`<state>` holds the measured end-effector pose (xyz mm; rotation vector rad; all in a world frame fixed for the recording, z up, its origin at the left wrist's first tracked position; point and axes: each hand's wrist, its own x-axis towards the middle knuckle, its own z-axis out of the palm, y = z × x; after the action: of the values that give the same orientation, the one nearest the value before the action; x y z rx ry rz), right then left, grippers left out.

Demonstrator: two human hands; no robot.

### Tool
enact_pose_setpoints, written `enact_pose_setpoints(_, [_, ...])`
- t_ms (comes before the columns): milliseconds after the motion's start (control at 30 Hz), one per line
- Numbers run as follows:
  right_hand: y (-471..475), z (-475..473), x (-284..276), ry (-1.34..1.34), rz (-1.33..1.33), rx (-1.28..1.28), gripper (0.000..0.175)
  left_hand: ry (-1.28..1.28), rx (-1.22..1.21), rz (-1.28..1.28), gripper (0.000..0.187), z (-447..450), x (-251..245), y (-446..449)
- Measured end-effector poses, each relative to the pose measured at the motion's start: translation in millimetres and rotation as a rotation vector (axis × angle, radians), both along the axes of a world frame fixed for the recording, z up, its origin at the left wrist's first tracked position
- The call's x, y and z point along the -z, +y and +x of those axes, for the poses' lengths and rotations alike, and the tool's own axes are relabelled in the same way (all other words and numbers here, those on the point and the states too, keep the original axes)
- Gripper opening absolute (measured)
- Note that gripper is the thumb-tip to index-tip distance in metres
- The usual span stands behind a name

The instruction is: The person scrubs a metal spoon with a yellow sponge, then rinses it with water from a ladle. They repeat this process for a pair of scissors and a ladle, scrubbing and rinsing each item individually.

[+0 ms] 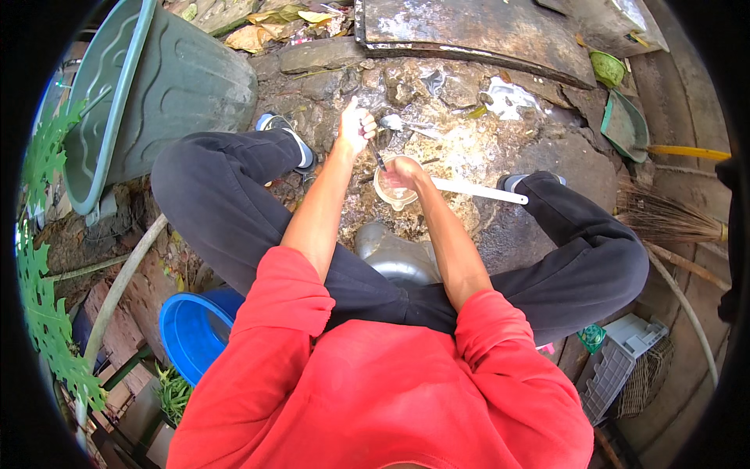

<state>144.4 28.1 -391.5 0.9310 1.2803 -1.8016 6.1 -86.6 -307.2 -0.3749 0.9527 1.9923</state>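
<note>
My left hand (356,130) is closed around a thin, dark-handled utensil (377,155) that slants down to the right. Its lower end meets my right hand (402,173), which is over the bowl of a pale plastic dipper (391,196). The right fingers are partly hidden, so their grip is unclear. From under the right wrist the dipper's white handle (480,190) runs out to the right. A metal spoon (391,122) and other cutlery (425,130) lie on the wet ground just beyond. Between my legs sits a shiny grey metal vessel (398,258), partly covered by my trousers.
A large green-grey plastic bin (181,88) lies tipped at left, with a blue tub (196,337) behind my left knee. Beyond the wet stones is a weathered board (474,35). At right are a green dustpan (626,126), a stick broom (668,214) and a grey crate (615,363).
</note>
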Motion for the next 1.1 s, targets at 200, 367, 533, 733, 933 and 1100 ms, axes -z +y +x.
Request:
enact_pose_setpoints(200, [-22,28,23,-0.126,-0.090,0.465,0.022,0.054,-0.062,-0.072,0.043,1,-3,8])
enact_pose_setpoints(367, [10,-13,-41,0.094,-0.466,0.371,0.021,0.087,-0.220,-0.044,0.039,-15,9,3])
enact_pose_setpoints(533, [12,-75,-128,0.493,-0.266,0.290,0.021,0.060,-0.132,-0.005,0.028,-15,15,1])
enact_pose_setpoints(733, [30,-68,-177,0.462,0.196,0.128,0.031,0.126,-0.084,-0.161,0.031,-3,-2,15])
enact_pose_setpoints(933, [47,-38,-117,0.022,0.144,-0.388,0.029,0.084,-0.185,-0.077,0.049,-10,-16,10])
enact_pose_setpoints(1100, [7,-1,-28,-0.024,0.102,-0.277,0.029,0.059,-0.197,0.066,0.054,-15,-23,7])
